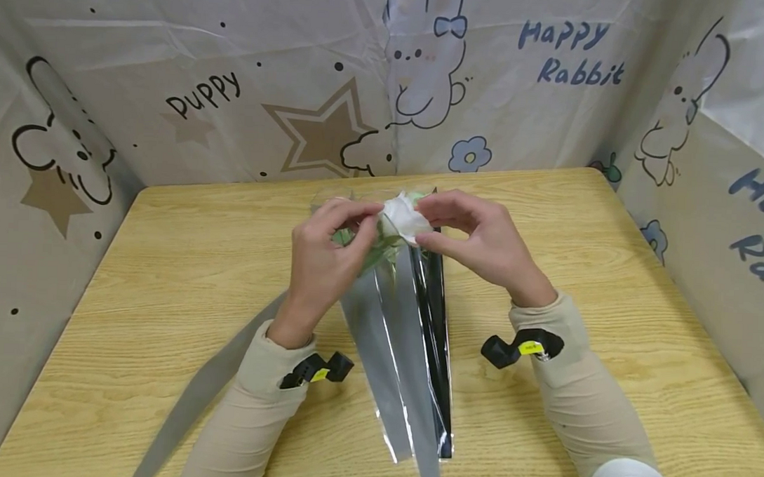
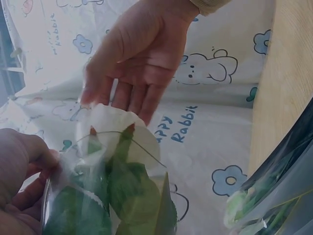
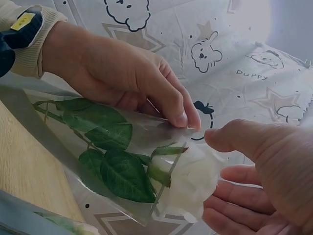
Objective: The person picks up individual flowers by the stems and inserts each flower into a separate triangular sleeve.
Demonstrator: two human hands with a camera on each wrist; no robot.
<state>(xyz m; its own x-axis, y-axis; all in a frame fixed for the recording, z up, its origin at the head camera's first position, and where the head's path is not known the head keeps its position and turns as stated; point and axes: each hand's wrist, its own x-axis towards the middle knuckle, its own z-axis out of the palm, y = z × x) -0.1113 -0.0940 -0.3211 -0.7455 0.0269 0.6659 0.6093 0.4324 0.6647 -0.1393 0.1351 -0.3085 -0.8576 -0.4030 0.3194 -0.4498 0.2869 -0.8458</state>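
Note:
A white rose [image 1: 403,217] with green leaves [image 3: 124,176] stands inside a clear plastic flower sleeve [image 3: 151,131], its bloom rising past the rim. The left hand [image 1: 331,254] pinches the sleeve's rim between thumb and fingertips, left of the bloom. From the other side, the right hand [image 1: 477,235] cups the bloom loosely, thumb on one side and fairly straight fingers on the other, fingertips at the petals. Both hands are above the far half of the table. The rose's lower stem is hidden in the head view.
Grey and black wrapped sleeves [image 1: 385,337] lie on the wooden table [image 1: 527,419] below the hands. A grey strip [image 1: 206,383] runs under the left forearm toward the near edge. Printed cloth walls [image 1: 300,39] enclose the table at the back and sides.

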